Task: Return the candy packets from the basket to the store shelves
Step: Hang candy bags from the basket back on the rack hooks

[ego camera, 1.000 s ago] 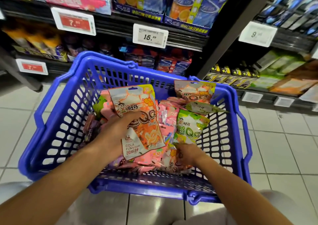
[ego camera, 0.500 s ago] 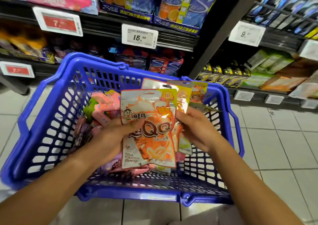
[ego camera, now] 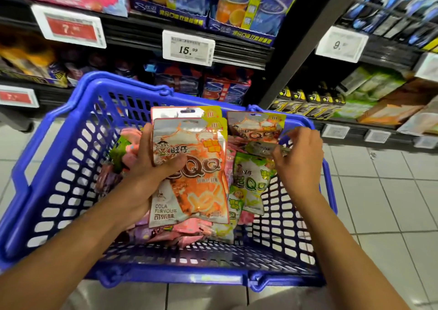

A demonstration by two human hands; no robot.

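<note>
A: Blue plastic basket [ego camera: 59,179], lattice walls, on a tiled floor [ego camera: 391,203] before the store shelves [ego camera: 237,56]. What does each hand hold?

B: Left hand [ego camera: 151,174]: thumb across the front and fingers behind a stack of cola-flavour packets [ego camera: 196,174], held upright above the heap. Right hand [ego camera: 301,158]: fingers curled, fingertips pinching the edge of a flat packet [ego camera: 263,147] near the basket's right rim.

A: Where are the remaining packets?

B: Pink, purple and green packets [ego camera: 251,181] lie loose in the basket; one orange packet [ego camera: 257,126] leans against the far wall.

A: Open room?

B: Bare lattice floor along the near wall and the right-hand corner. Both forearms enter over the near rim. Price tags [ego camera: 188,47] hang from the shelf edges above the far rim.
</note>
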